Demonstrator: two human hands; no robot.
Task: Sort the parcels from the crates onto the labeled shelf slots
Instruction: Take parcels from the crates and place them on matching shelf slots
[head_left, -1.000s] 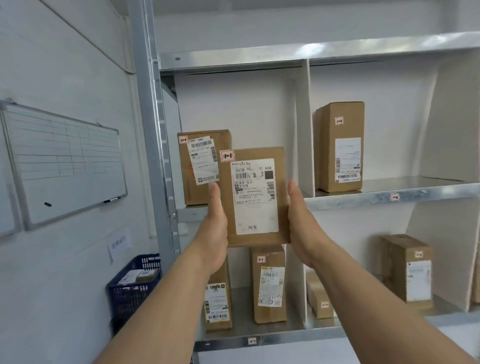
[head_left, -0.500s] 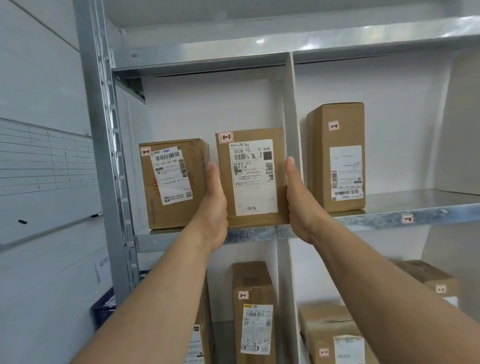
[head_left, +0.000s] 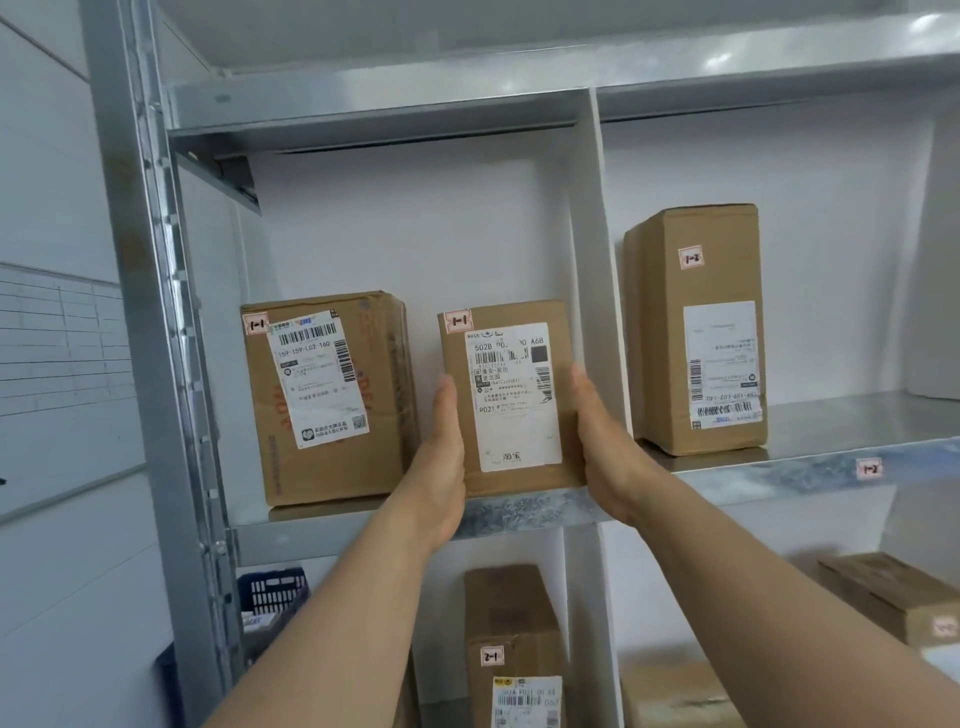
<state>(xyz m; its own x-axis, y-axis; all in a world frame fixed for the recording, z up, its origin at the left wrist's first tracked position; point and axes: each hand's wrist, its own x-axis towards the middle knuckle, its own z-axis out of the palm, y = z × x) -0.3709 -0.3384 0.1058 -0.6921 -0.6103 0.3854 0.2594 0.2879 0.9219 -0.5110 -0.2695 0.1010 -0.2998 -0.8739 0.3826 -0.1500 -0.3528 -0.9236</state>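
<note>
A brown parcel (head_left: 511, 400) with a white shipping label and a "1-1" sticker stands upright on the upper shelf (head_left: 519, 512), in the left slot against the white divider (head_left: 592, 260). My left hand (head_left: 441, 457) presses flat on its left side and my right hand (head_left: 597, 441) on its right side. The fingers run straight along the sides and are partly hidden behind the box. Another "1-1" parcel (head_left: 327, 395) stands to its left, a narrow gap away from my left hand.
A tall "1-2" parcel (head_left: 696, 332) stands in the right slot above a "1-2" shelf tag (head_left: 868, 468). Below are a "2-1" parcel (head_left: 511, 649) and more boxes. A blue crate (head_left: 272, 592) sits low left behind the steel upright (head_left: 156, 312). A whiteboard (head_left: 62, 364) hangs left.
Both hands have carried the parcel up and forward from in front of the shelf into the left upper slot, where it now rests. The view has drawn closer.
</note>
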